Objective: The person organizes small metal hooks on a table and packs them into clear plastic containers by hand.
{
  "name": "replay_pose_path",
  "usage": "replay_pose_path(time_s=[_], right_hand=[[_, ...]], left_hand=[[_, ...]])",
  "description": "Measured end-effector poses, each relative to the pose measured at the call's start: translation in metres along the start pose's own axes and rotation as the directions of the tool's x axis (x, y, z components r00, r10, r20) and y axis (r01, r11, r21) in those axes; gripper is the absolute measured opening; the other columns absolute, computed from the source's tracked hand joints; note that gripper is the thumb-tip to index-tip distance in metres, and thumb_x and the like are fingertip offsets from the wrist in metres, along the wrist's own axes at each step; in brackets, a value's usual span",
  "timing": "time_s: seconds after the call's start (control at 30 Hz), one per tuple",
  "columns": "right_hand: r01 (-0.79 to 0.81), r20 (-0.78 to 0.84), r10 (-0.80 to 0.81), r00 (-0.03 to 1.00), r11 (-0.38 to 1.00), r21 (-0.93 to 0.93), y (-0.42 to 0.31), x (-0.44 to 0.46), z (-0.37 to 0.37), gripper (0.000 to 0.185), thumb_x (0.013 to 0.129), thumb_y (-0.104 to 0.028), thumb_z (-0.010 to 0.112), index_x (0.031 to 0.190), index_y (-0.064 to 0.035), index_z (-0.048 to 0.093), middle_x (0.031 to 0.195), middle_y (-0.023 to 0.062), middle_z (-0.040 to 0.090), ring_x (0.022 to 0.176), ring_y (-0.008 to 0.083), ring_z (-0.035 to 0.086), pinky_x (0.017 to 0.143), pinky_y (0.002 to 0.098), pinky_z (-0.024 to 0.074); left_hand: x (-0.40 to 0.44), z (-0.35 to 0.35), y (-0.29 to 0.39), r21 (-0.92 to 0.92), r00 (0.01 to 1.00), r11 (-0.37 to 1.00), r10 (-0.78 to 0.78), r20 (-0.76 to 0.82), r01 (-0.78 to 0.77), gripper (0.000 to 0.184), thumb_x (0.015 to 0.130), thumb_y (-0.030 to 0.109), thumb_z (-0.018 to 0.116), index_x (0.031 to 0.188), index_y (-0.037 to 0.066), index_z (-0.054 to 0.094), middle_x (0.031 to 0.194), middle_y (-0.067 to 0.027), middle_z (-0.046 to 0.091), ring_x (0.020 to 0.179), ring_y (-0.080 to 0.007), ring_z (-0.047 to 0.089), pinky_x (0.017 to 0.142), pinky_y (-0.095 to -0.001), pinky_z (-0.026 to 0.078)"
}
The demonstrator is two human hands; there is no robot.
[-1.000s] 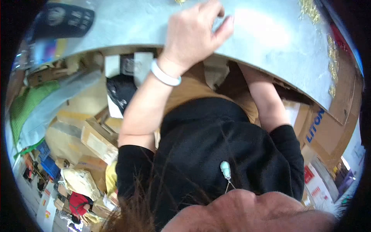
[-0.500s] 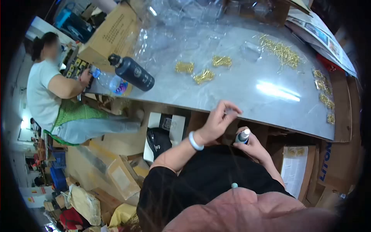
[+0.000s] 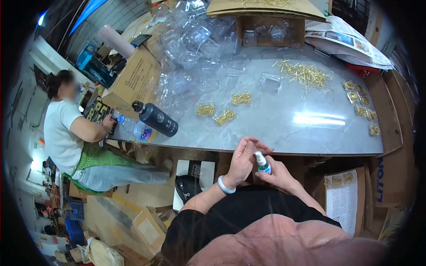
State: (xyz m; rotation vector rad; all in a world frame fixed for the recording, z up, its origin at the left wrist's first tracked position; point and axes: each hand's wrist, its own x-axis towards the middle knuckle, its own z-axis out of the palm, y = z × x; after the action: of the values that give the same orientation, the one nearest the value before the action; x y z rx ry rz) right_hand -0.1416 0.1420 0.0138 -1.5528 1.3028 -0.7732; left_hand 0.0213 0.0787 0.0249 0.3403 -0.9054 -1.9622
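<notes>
My right hand point(image 3: 278, 176) is wrapped around a small spray bottle point(image 3: 263, 165) with a white top and a bluish body. Close beside the nozzle, my left hand point(image 3: 245, 160) is cupped, its fingers stretched out and holding nothing. A pale bracelet point(image 3: 226, 185) circles that wrist. Both hands are at the near edge of the grey table point(image 3: 262, 131). Beyond them lie small clear bags of gold-coloured pins point(image 3: 225, 116) and a loose heap of the same gold pins point(image 3: 306, 75).
A dark metal bottle point(image 3: 156, 119) and a clear plastic bottle point(image 3: 136, 128) lie at the table's left. Clear plastic boxes point(image 3: 199, 35) pile up at the back. More filled bags point(image 3: 364, 113) line the right side. A co-worker point(image 3: 73, 128) is at the left.
My right hand has raised the spray bottle leftward, close to my left hand. My left hand has turned its palm toward the bottle. The camera view has shifted, showing more of the table's back.
</notes>
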Motion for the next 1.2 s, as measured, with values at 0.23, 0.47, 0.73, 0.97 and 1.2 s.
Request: replay_pose_path(time_s=[0.23, 0.47, 0.73, 0.97, 1.2], right_hand=[[0.134, -0.13, -0.131, 0.983, 0.991, 0.019, 0.02, 0.007, 0.017, 0.054, 0.084, -0.039, 0.074, 0.115, 0.0014, 0.059, 0.077, 0.0174, 0.07, 0.071, 0.0323, 0.072, 0.068, 0.04, 0.0548], [0.135, -0.128, -0.135, 0.982, 0.991, -0.011, 0.004, 0.013, 0.018, 0.038, 0.083, -0.032, 0.069, 0.099, 0.0015, 0.061, 0.076, 0.0184, 0.068, 0.075, 0.0357, 0.071, 0.068, 0.0419, 0.055], [0.205, 0.113, -0.179, 0.977, 0.936, -0.287, -0.043, 0.054, -0.015, 0.053, 0.083, -0.038, 0.074, 0.116, -0.001, 0.054, 0.087, 0.0231, 0.068, 0.079, 0.0428, 0.068, 0.068, 0.0446, 0.0532], [0.32, 0.16, -0.318, 0.934, 0.947, 0.011, -0.156, 0.195, -0.061, 0.06, 0.093, -0.028, 0.068, 0.14, -0.003, 0.039, 0.107, 0.0064, 0.06, 0.091, 0.0189, 0.061, 0.082, 0.0334, 0.0506], [0.533, -0.169, -0.646, 0.745, 0.727, -0.433, -0.304, 0.465, -0.06, 0.052, 0.089, -0.046, 0.072, 0.12, -0.006, 0.066, 0.1, 0.0108, 0.069, 0.09, 0.0195, 0.065, 0.078, 0.0341, 0.0512]], left_hand=[[-0.004, -0.001, -0.016, 0.337, 0.996, 0.94, 0.025, 0.087, -0.054, 0.02, 0.108, 0.024, 0.042, 0.116, 0.006, 0.046, 0.105, -0.0144, 0.066, 0.105, -0.0224, 0.065, 0.094, -0.0359, 0.051], [-0.004, -0.012, -0.017, 0.473, 0.979, 0.862, 0.118, 0.166, -0.184, 0.025, 0.108, 0.029, 0.04, 0.117, 0.005, 0.042, 0.096, -0.0111, 0.063, 0.115, -0.0272, 0.062, 0.107, -0.044, 0.043], [0.002, -0.037, 0.031, 0.558, 0.925, 0.739, 0.335, 0.18, -0.377, 0.054, 0.106, 0.036, 0.045, 0.148, 0.006, 0.029, 0.144, -0.0199, 0.046, 0.128, -0.0309, 0.053, 0.107, -0.0424, 0.042], [0.002, -0.117, 0.099, 0.974, 0.828, -0.009, 0.525, 0.199, -0.228, 0.049, 0.094, 0.017, 0.064, 0.138, 0.001, 0.048, 0.139, -0.0193, 0.051, 0.121, -0.0372, 0.054, 0.103, -0.0437, 0.043], [0.013, -0.138, 0.097, 0.983, 0.808, -0.167, 0.567, 0.158, -0.075, 0.04, 0.087, 0.016, 0.07, 0.122, 0.001, 0.057, 0.119, -0.0179, 0.059, 0.107, -0.0371, 0.056, 0.091, -0.0461, 0.046]])
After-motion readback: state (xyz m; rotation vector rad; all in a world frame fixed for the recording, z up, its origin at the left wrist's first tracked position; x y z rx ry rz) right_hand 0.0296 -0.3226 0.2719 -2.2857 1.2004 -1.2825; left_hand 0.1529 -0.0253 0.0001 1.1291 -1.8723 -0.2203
